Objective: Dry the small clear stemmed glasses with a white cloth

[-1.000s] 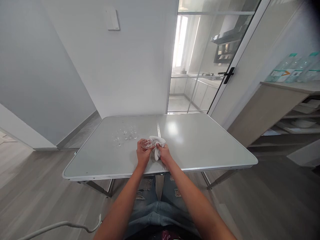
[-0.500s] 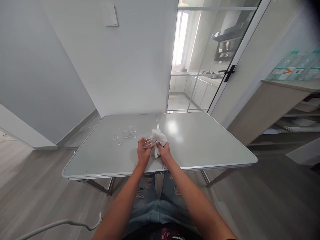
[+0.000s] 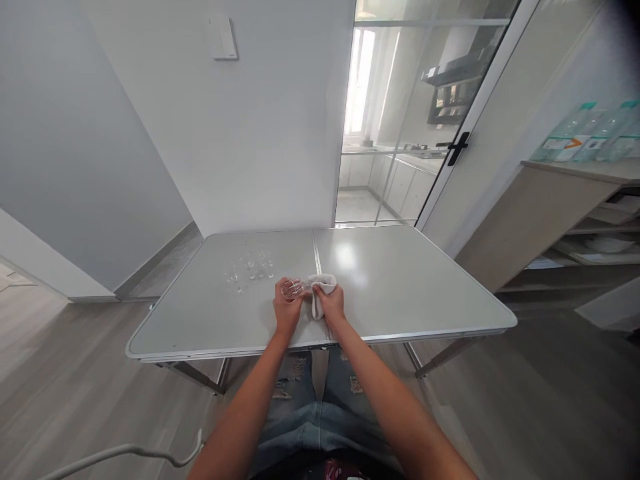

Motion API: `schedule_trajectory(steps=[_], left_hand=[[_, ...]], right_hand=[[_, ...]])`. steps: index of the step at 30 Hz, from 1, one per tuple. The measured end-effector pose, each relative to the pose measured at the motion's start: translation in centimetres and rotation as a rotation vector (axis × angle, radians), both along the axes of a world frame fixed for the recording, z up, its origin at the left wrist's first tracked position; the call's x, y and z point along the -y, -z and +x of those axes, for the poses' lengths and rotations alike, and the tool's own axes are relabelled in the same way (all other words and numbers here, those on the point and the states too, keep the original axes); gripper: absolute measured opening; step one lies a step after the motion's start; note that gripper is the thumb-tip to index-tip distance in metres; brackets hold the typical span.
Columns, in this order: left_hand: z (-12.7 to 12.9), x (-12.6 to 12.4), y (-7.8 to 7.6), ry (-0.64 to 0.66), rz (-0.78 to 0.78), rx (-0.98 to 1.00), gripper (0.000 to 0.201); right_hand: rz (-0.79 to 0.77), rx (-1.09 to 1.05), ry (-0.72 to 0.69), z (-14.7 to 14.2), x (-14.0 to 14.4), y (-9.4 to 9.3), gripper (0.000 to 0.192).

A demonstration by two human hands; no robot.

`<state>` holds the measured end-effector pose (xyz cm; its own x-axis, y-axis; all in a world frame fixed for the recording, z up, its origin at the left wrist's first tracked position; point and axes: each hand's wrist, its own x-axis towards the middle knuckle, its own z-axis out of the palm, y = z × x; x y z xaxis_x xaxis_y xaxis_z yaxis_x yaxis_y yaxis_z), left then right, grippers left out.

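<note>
My left hand (image 3: 287, 301) is closed around the bowl of a clear stemmed glass (image 3: 295, 288), which lies on its side in the air with its rim towards the left. A white cloth (image 3: 325, 283) is bunched in my right hand (image 3: 332, 303), its fingers pressed together at the glass's stem end. The cloth covers the foot of the glass. Both hands are above the near middle of the grey table (image 3: 390, 287). To their left, several clear stemmed glasses (image 3: 251, 267) stand in a loose group.
A narrow seam (image 3: 316, 250) runs across the table. Behind it are a white wall and a glazed door (image 3: 380, 180) with a black handle. At right, water bottles (image 3: 570, 137) stand on a wooden shelf unit (image 3: 545, 213). A pale hose (image 3: 125, 452) lies at lower left.
The upper part of the white cloth has folded down around the stem end of the glass. My right hand has shifted slightly; the left still grips the bowl.
</note>
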<state>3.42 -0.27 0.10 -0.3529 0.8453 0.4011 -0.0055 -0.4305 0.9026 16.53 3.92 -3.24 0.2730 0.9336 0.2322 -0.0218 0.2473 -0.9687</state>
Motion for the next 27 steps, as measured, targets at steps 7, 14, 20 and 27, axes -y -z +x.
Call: schedule_trajectory(steps=[7, 14, 20, 27], left_hand=[[-0.2, 0.2, -0.2, -0.032, -0.001, -0.046, 0.06], [-0.6, -0.7, 0.4, -0.055, 0.007, 0.05, 0.063], [-0.7, -0.8, 0.3, 0.003, 0.017, 0.114, 0.063], [-0.7, -0.5, 0.2, 0.021, 0.032, 0.063, 0.062]], right_hand=[[-0.032, 0.008, -0.078, -0.3, -0.4, 0.6, 0.039], [-0.005, 0.035, -0.025, 0.0, -0.1, -0.1, 0.038], [0.031, 0.027, -0.118, -0.5, -0.2, -0.3, 0.039], [-0.014, 0.161, -0.101, -0.6, 0.0, -0.3, 0.026]])
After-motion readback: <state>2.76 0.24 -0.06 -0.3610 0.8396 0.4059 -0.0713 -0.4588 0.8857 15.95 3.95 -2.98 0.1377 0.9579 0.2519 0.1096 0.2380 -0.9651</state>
